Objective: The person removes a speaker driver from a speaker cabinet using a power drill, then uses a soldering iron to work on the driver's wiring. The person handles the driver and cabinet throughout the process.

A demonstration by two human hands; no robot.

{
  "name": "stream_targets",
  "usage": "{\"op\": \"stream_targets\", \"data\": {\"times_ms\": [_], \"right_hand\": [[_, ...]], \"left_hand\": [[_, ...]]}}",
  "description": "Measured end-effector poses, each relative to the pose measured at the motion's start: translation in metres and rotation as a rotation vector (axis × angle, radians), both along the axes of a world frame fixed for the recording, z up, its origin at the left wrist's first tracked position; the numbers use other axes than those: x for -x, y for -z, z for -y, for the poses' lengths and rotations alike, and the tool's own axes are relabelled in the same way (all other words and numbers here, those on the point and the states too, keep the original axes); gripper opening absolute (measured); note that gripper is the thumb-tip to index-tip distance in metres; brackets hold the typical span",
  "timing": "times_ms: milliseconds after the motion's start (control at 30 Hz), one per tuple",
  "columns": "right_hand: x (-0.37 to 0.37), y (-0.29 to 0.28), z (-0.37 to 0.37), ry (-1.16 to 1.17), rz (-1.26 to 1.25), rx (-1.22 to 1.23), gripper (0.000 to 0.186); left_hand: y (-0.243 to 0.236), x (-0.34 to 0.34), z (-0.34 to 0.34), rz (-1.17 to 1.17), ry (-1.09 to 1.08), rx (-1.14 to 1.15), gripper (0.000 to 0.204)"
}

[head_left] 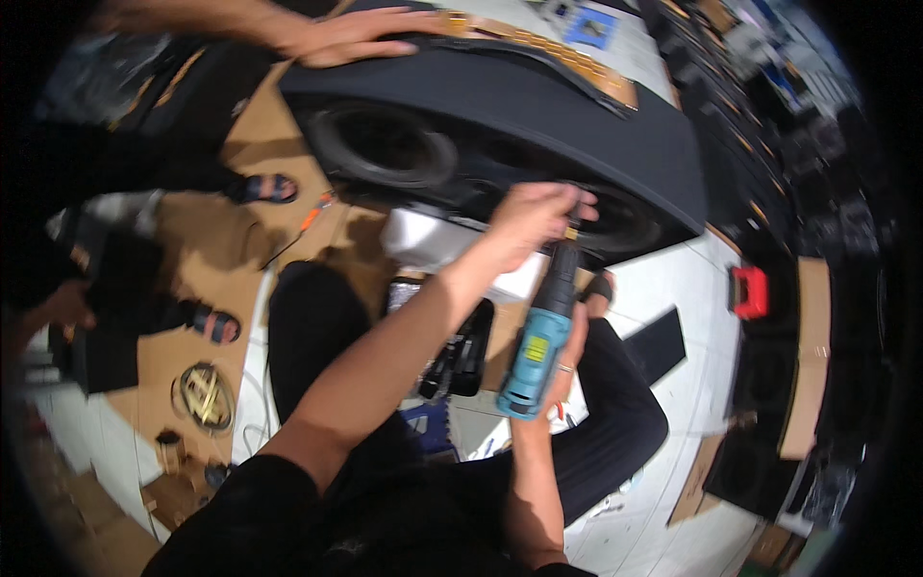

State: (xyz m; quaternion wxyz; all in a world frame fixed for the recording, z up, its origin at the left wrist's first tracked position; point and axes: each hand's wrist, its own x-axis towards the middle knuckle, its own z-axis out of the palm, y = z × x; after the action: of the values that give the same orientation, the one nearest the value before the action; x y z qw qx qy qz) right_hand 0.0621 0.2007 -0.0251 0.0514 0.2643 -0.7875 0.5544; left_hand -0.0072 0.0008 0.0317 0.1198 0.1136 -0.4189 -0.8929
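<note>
My right hand (574,351) grips the handle of a teal and black cordless drill (536,358), which points away from me, toward the speaker. At the drill's tip, my left hand (535,223) has its fingers pinched together; blur hides what is between them. Just beyond is a long black speaker cabinet (519,101) with round openings along its near face. One round speaker driver (385,146) shows at the left, and another round part (620,219) lies behind my left fingertips. Another person's hand (361,36) lies flat on the cabinet's top left.
A black curved strip (538,60) lies on the cabinet. An orange-handled screwdriver (312,216) lies on cardboard at the left, near sandalled feet. A white box (428,238) and a black tool case (471,351) sit between my legs. A red object (748,292) stands at the right.
</note>
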Motion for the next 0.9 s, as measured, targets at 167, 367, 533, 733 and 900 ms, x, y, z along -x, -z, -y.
{"op": "stream_targets", "data": {"times_ms": [167,367,533,733,900], "right_hand": [[-0.006,-0.024,0.017,0.017,-0.232,-0.074,0.067],[-0.016,-0.004,0.008,0.099,-0.131,-0.147,0.082],[0.002,0.009,-0.017,-0.008,-0.213,-0.109,0.082],[0.007,-0.004,-0.046,0.025,-0.046,-0.131,0.076],[0.021,-0.009,-0.073,0.096,-0.202,-0.095,0.082]], "left_hand": [[0.001,0.006,-0.004,0.02,0.041,-0.248,0.028],[0.015,0.016,-0.004,0.085,0.049,-0.556,0.019],[0.022,0.027,-0.02,0.079,0.039,-0.554,0.021],[0.013,0.021,-0.011,-0.003,-0.026,-0.401,0.023],[0.03,0.018,-0.023,0.097,-0.017,-0.249,0.026]]}}
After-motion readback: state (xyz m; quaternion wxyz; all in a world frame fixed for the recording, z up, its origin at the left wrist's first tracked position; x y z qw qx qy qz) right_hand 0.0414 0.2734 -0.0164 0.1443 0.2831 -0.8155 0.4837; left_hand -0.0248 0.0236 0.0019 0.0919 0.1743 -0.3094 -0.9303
